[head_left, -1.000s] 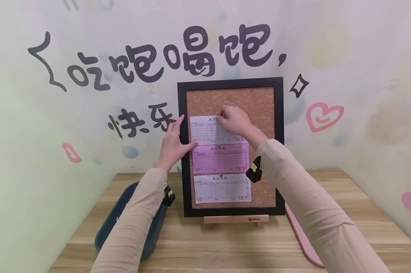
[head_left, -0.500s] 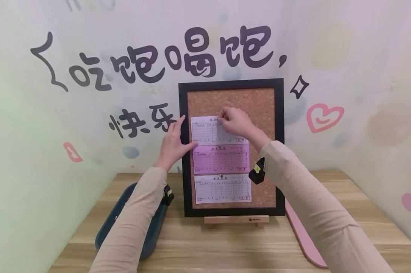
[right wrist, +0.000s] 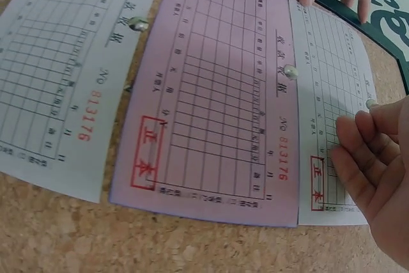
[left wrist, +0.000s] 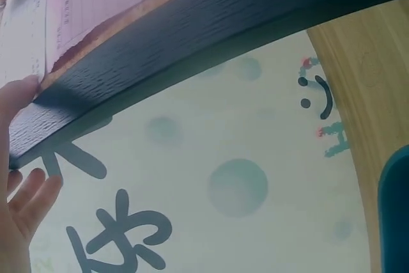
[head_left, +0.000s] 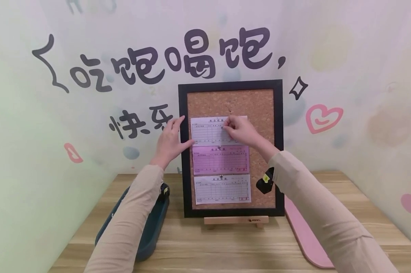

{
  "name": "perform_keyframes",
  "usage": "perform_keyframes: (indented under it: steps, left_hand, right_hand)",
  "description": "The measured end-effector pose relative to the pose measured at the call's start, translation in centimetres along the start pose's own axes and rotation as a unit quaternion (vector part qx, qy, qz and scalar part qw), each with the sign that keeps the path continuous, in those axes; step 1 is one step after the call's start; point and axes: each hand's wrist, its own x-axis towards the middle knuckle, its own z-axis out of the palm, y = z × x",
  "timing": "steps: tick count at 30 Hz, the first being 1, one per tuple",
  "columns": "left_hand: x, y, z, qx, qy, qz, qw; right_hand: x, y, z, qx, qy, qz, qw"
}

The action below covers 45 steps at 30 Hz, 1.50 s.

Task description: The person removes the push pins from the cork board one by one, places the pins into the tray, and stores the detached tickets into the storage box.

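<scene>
A black-framed corkboard (head_left: 232, 84) stands upright, with three receipts pinned in a column. The upper white receipt (head_left: 203, 132) sits above a pink receipt (head_left: 220, 159), and a lower white receipt (head_left: 222, 191) hangs at the bottom. My left hand (head_left: 170, 143) grips the board's left frame, thumb over the front at the upper receipt's edge. In front of the upper receipt is my right hand (head_left: 241, 131), its fingers loosely bent and holding nothing. In the right wrist view, a round-headed pushpin (right wrist: 371, 103) sits right by its fingertips; another pushpin (right wrist: 291, 72) heads the pink receipt.
A small wooden easel (head_left: 236, 220) supports the board on the wood-grain table (head_left: 225, 250). A dark teal tray (head_left: 152, 235) lies at the left, partly under my left forearm. To the right is a pink flat board (head_left: 307, 239). A decorated wall (head_left: 362, 57) rises close behind.
My right hand has drawn back from the upper receipt's top edge, moving slightly right and down, leaving the pushpin uncovered. My left hand stays on the frame.
</scene>
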Motion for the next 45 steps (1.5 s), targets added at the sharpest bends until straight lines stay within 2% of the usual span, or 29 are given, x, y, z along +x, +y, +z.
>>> perform_keyframes:
  steps: [5,9,17,22,28,38,45]
  left_hand:
    - [0.4,0.0,-0.1,0.018,0.031,0.027,0.9990]
    - [0.8,0.2,-0.4,0.037,0.042,0.046,0.9974]
    - [1.8,1.8,-1.3,0.082,-0.006,0.078,0.9936]
    - [2.6,2.6,-1.5,0.075,-0.022,0.095,0.9924]
    - [3.3,3.0,-1.5,0.066,-0.036,0.081,0.9938]
    - [3.9,3.2,-1.4,0.092,-0.067,0.058,0.9918]
    - [4.1,3.2,-1.3,0.101,-0.081,0.056,0.9899]
  right_hand:
    - [-0.7,0.5,0.4,0.018,-0.010,0.000,1.000]
    - [-1.3,0.8,0.6,0.013,-0.013,-0.001,1.000]
    - [-2.4,1.7,0.4,0.022,-0.009,0.006,1.000]
    - [-2.7,2.0,0.4,0.025,-0.007,0.015,1.000]
    - [-2.8,2.0,0.5,0.023,-0.011,0.018,1.000]
    - [-2.7,2.1,0.7,0.012,-0.012,0.021,1.000]
    - [-2.7,2.1,0.6,0.009,-0.012,0.026,1.000]
